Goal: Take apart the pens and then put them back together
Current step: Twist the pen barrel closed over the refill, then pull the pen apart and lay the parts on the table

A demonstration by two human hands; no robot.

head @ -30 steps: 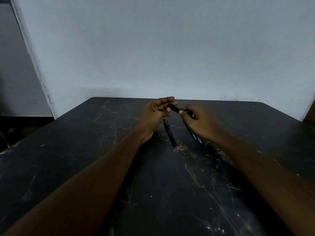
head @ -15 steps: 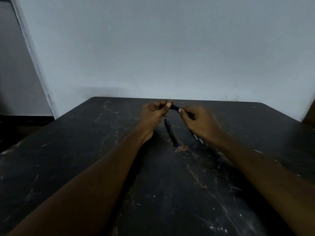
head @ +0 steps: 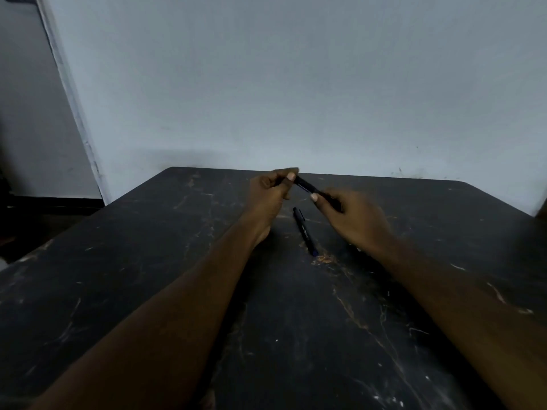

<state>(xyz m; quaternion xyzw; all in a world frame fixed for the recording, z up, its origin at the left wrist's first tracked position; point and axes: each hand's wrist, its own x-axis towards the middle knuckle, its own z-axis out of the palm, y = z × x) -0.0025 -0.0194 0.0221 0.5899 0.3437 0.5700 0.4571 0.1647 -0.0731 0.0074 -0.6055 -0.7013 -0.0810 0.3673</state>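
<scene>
Black pen [head: 305,186] pinched between left grip [head: 266,196] and right grip [head: 355,220].

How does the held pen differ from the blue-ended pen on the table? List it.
The held pen is lifted, gripped by the left hand and right hand; the table pen lies untouched on the table. The held pen is partly hidden; the table pen shows whole. Both look dark.

Dim, soft w/ wide-angle edge bending, slight blur.

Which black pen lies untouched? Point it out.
The blue-tipped black pen lying on the dark table; the left hand and right hand grip the other black pen.
</scene>
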